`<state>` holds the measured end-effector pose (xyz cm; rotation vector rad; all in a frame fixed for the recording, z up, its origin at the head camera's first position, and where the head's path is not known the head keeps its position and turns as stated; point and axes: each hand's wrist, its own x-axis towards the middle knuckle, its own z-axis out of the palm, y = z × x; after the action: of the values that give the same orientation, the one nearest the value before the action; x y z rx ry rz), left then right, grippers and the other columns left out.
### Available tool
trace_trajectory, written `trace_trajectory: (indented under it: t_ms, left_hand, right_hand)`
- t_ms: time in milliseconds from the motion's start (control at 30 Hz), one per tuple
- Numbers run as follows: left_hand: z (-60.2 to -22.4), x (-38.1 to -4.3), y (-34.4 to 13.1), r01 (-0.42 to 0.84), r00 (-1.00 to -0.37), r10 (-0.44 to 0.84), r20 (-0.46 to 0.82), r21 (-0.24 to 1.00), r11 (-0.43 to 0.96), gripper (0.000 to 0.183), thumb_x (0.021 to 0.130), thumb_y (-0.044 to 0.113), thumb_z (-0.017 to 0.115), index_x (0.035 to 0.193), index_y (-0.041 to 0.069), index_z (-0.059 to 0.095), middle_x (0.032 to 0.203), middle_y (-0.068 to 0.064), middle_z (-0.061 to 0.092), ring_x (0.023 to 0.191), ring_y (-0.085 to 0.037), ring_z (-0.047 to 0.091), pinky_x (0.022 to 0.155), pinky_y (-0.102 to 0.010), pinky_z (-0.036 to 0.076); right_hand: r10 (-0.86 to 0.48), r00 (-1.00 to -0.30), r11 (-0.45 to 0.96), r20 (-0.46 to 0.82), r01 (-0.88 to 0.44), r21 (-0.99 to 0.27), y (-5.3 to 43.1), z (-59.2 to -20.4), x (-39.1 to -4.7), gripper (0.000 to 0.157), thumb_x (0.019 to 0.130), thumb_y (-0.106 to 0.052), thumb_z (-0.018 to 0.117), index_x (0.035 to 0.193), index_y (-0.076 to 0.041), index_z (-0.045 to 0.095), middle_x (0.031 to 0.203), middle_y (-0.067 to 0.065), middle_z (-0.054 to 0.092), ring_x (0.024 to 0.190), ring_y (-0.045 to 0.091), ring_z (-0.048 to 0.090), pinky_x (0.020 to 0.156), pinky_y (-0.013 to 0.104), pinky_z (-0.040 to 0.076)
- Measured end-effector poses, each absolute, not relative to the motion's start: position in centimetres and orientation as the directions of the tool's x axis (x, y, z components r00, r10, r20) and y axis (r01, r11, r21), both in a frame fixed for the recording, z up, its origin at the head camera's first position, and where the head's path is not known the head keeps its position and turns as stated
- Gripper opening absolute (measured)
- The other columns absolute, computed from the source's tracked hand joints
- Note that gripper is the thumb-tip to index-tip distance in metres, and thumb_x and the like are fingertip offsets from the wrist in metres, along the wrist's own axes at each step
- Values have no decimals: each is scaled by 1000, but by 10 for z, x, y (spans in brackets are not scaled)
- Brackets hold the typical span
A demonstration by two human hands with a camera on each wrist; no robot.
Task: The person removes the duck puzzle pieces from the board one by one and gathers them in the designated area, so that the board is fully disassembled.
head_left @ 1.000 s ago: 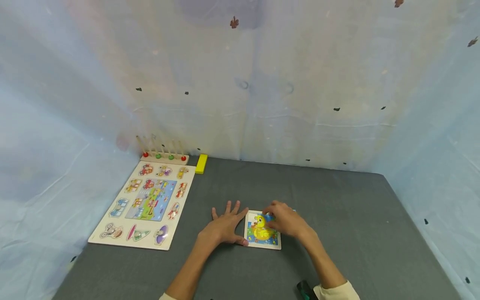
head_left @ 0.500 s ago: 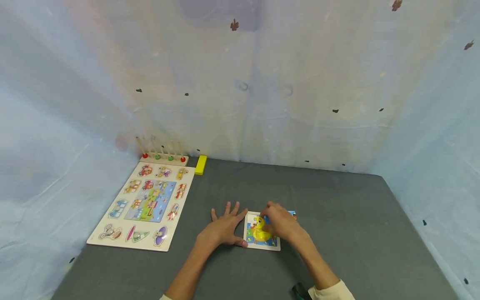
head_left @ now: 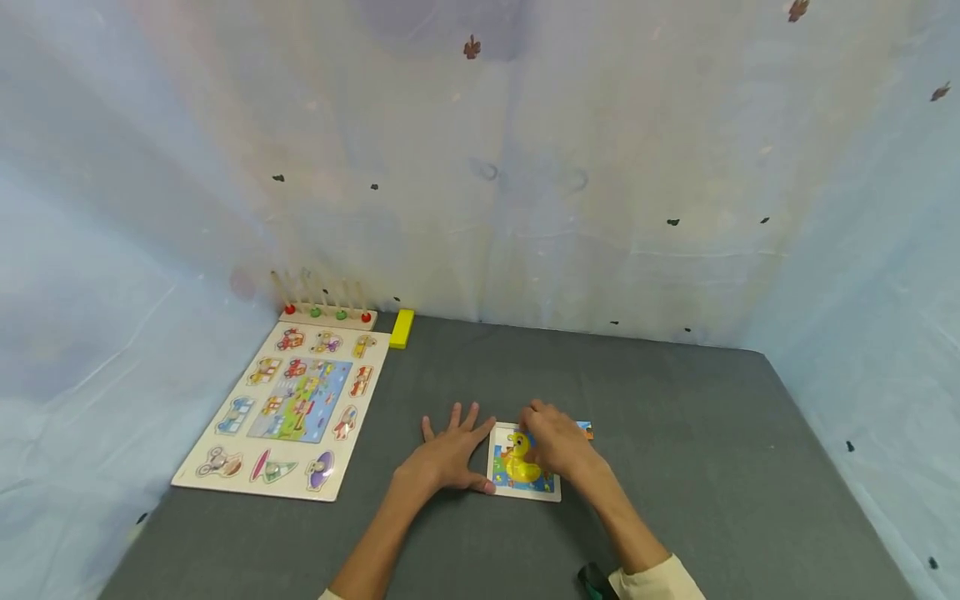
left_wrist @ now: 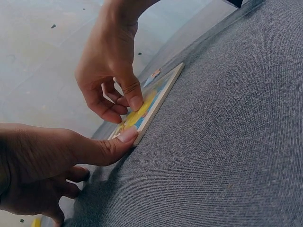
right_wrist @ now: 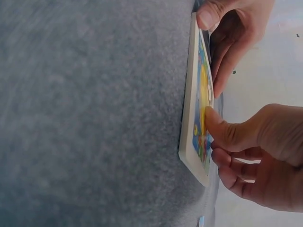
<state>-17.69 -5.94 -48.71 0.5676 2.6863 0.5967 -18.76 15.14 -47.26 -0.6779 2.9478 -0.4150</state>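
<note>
A small framed jigsaw puzzle (head_left: pixel 525 493) with a yellow duck picture lies flat on the grey table. My left hand (head_left: pixel 446 457) is spread beside it, fingers straight, with the thumb (left_wrist: pixel 124 137) resting on the frame's near left corner. Over the puzzle's upper right part, my right hand (head_left: pixel 558 442) has curled fingers and a thumb (right_wrist: pixel 218 124) touching the picture. It pinches a puzzle piece there, mostly hidden under the hand. Just past the right hand, a blue and orange piece (head_left: pixel 586 429) lies on the table, partly covered.
A large wooden peg puzzle board (head_left: pixel 281 492) lies at the left. Behind it stands a pegged rack (head_left: pixel 330 317) with red and green beads, beside a yellow block (head_left: pixel 402 328). A dark object (head_left: pixel 592 579) is near the right sleeve. Pale sheeting surrounds the table.
My right hand has shifted slightly left over the puzzle, uncovering more of the loose piece on its right. The left hand has stayed in place.
</note>
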Motion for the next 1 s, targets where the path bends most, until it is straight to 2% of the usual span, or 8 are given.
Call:
trace_trajectory:
  t_ms: [333,600,1000]
  left_hand:
    - [-482,-174,-58,292,-866,437,-244,463,837,104,77,46,91,163,17,40,174,-19,22,163,-47,14,117,-85,11]
    - [-483,-177,-59,287,-867,432,-249,460,840,104,77,47,90,163,18,39,174,-18,22,163,-46,13,118,-85,10]
    - [-484,-177,-58,281,-865,433,-254,470,837,104,78,46,90,164,18,38,175,-18,20,163,-46,11,119,-84,8]
  right_hand:
    - [-432,-902,857,-4,-409,-314,154,-474,-186,40,77,-5,92,106,-5,63,99,7,60,84,20,55,78,45,52]
    - [-411,-911,853,14,-390,-346,154,-474,-185,42,79,-5,90,105,-9,58,99,5,60,79,18,52,72,39,48]
    - [-490,-867,824,96,-496,-274,158,-471,-185,43,74,-9,94,100,-11,59,90,3,67,70,13,51,63,30,43]
